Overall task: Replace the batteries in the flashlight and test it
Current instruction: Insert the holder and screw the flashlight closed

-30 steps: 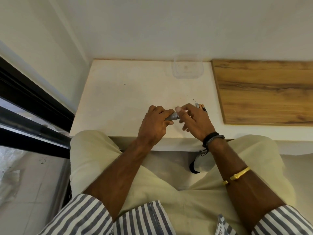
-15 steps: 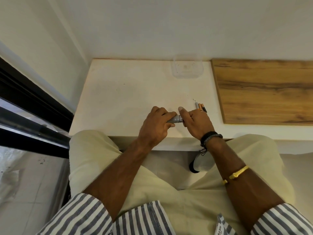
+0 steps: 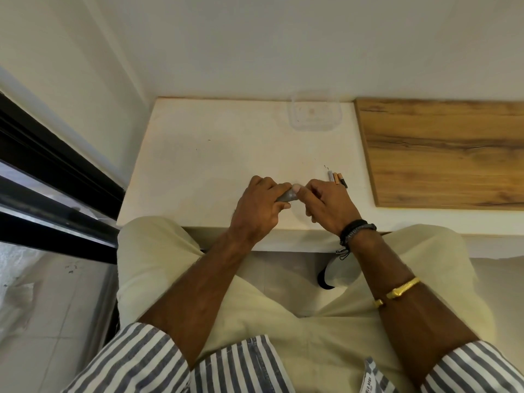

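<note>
A small grey flashlight [image 3: 287,196] lies across my hands just above the white tabletop [image 3: 215,154], near its front edge. My left hand [image 3: 259,205] is wrapped around its left part. My right hand [image 3: 326,204] grips its right end with fingers and thumb; that end is hidden by my fingers. Three small batteries [image 3: 337,178] lie side by side on the table just behind my right hand, one silver, two orange and black.
A clear plastic container [image 3: 313,114] stands at the back of the table against the wall. A wooden board [image 3: 442,151] covers the right side. A black window frame [image 3: 51,177] runs along the left. My knees sit under the front edge.
My hands have stayed together on the flashlight. My right hand has turned and closed more tightly over the flashlight's right end, covering more of it.
</note>
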Tool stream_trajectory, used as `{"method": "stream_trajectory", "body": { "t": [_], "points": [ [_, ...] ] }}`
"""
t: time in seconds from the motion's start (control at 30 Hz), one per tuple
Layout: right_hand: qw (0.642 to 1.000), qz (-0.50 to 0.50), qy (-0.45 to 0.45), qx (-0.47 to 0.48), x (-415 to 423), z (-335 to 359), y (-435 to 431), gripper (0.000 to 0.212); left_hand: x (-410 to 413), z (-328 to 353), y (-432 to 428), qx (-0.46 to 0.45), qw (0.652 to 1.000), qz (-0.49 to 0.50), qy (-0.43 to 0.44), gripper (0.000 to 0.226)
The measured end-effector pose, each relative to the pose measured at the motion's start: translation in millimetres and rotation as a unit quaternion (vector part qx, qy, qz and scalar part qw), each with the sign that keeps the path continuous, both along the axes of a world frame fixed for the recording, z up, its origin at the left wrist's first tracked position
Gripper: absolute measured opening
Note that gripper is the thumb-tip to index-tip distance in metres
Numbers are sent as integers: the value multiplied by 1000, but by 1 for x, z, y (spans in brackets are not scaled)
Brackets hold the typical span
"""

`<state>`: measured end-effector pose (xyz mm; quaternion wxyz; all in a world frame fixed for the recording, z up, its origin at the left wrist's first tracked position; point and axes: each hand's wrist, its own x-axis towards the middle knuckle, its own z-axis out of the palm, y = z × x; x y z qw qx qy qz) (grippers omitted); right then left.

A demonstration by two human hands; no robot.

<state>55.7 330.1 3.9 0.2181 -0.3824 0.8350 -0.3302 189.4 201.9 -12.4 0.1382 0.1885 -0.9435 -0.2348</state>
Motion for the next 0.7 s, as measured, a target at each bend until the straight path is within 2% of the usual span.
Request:
{"method": "stream_trajectory", "body": {
  "t": [0.13, 0.2, 0.27, 0.3, 0.37, 0.53, 0.6, 0.7],
  "points": [
    [998, -60, 16, 33, 3, 0, -2, 74, -1, 2, 3, -14, 1000, -23, 8, 35],
    [998, -58, -25, 10, 2, 1, -1, 63, -2, 1, 3, -5, 1000, -18, 5, 36],
    [996, -14, -77, -32, 0, 1, 2, 35, -2, -2, 1, 10, 1000, -3, -3, 37],
    [996, 15, -81, -47, -2, 1, 3, 28, -1, -3, 0, 17, 1000, 2, -10, 38],
    [995, 45, -60, -66, -5, -2, 3, 30, -1, -4, -3, 29, 999, 8, -24, 38],
    [998, 21, -37, -52, -4, -2, 3, 22, 0, -5, -3, 17, 1000, 2, -11, 33],
    [1000, 6, -13, -27, -3, 0, 3, 33, 0, -4, -2, 4, 1000, -5, 4, 32],
    [999, -35, 28, 12, 0, 0, 0, 63, -2, -1, 1, -19, 999, -27, 14, 33]
  ]
}}
